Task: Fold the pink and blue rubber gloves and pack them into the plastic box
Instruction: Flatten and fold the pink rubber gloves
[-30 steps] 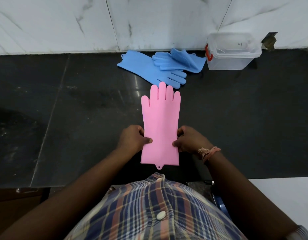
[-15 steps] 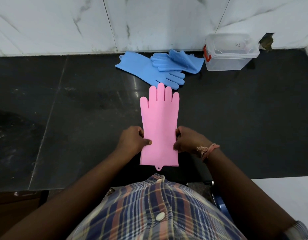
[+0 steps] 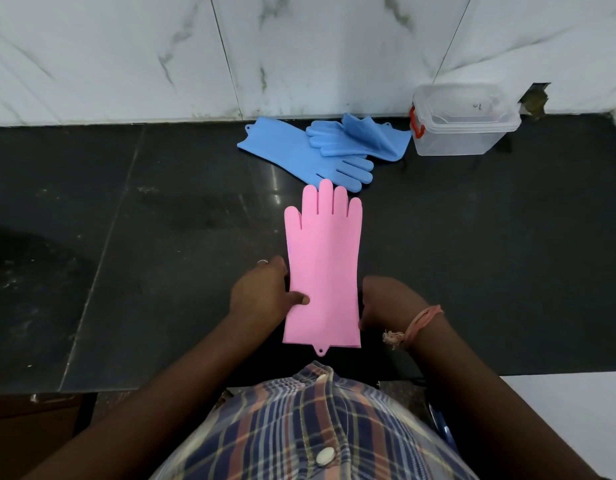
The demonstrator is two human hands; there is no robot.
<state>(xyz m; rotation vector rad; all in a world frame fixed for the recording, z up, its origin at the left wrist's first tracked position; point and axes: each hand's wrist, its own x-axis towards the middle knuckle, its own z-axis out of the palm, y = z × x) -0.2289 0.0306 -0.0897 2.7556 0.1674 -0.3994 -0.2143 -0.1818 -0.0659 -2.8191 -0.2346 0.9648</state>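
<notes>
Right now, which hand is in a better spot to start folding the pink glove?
Probably the left hand: its thumb already rests on the pink glove, while the right hand only touches the edge.

One pink glove [image 3: 323, 271] — two blue gloves [image 3: 329, 148] — one plastic box [image 3: 464, 123]

The pink rubber glove [image 3: 323, 268] lies flat and unfolded, fingers pointing toward the wall, cuff tab nearest the person. Beyond its fingertips two blue rubber gloves [image 3: 329, 147] lie overlapping, one crumpled. The clear plastic box [image 3: 463, 120], red-latched, stands just right of them.
</notes>
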